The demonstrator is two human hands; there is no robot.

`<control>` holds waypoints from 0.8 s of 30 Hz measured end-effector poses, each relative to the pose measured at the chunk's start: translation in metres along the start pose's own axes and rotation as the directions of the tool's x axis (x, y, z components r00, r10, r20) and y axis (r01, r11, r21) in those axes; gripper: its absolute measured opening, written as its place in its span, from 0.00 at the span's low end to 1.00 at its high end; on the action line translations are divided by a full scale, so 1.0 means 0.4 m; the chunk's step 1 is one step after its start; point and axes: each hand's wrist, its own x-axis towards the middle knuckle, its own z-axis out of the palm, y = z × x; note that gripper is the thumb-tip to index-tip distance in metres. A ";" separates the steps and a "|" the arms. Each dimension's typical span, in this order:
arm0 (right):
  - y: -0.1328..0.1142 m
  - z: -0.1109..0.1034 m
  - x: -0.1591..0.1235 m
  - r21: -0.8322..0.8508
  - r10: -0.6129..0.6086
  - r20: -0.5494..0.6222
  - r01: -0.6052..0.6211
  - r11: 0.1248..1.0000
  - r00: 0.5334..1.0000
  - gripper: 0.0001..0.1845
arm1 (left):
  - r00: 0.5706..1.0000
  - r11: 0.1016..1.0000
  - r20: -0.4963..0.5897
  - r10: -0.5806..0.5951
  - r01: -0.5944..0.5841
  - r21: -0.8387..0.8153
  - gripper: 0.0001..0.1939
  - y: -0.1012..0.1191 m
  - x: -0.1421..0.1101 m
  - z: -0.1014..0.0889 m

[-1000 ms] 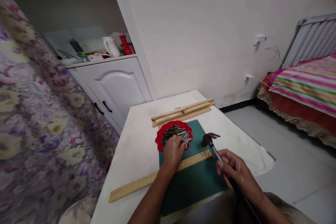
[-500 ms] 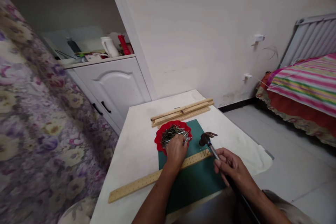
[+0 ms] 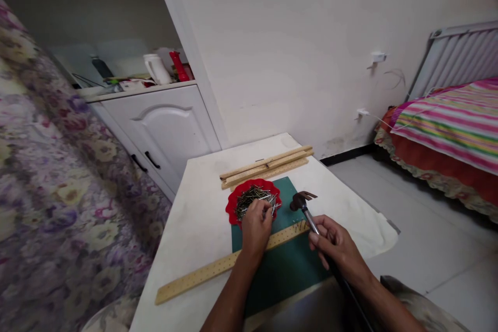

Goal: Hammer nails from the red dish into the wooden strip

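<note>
My left hand [image 3: 257,225] reaches over the near rim of a red scalloped bowl [image 3: 232,206] heaped with loose nails [image 3: 254,195]. Its fingers are bent together at the pile; whatever they pinch is too small to make out. My right hand [image 3: 336,244] is closed round the shaft of a claw hammer [image 3: 305,205], whose head is raised to the left, above the mat. Below the hands a wooden strip [image 3: 198,276] dotted with holes lies slantwise across the green mat [image 3: 288,275]. Several nails [image 3: 300,226] stand upright near its right end, beside the hammer.
Further wooden strips [image 3: 268,166] lie behind the bowl on the white table [image 3: 190,218]. A white cabinet [image 3: 163,124] and a floral curtain [image 3: 89,192] are at the left. To the right stands a bed [image 3: 451,114] with a striped cover.
The view has shifted slightly, so everything sits a little further left. My left hand has drawn back slightly at the nail pile, fingers still bent. My right hand keeps hold of the hammer.
</note>
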 end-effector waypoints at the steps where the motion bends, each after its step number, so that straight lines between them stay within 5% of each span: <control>1: 0.003 0.005 0.003 0.001 -0.010 -0.022 0.010 1.000 1.000 0.19 | 0.999 0.999 0.015 0.032 -0.031 -0.044 0.08 0.009 -0.011 -0.003; 9: 0.005 0.033 0.012 -0.030 -0.080 -0.165 0.077 0.997 0.983 0.16 | 0.929 0.936 0.241 0.279 -0.208 -0.283 0.09 0.097 -0.108 0.001; 15: 0.009 0.023 0.015 0.023 -0.035 -0.136 0.039 0.999 0.990 0.20 | 0.977 0.891 0.170 0.126 -0.037 -0.452 0.06 0.100 -0.124 0.021; 18: 0.006 0.021 0.017 0.063 -0.035 -0.131 0.043 0.997 0.991 0.22 | 0.986 0.743 0.165 -0.031 0.133 -0.656 0.03 0.089 -0.130 0.044; 24: -0.001 0.028 0.016 0.112 -0.039 -0.115 0.052 0.992 0.993 0.20 | 0.936 0.379 0.268 -0.229 0.339 -0.861 0.07 0.094 -0.141 0.077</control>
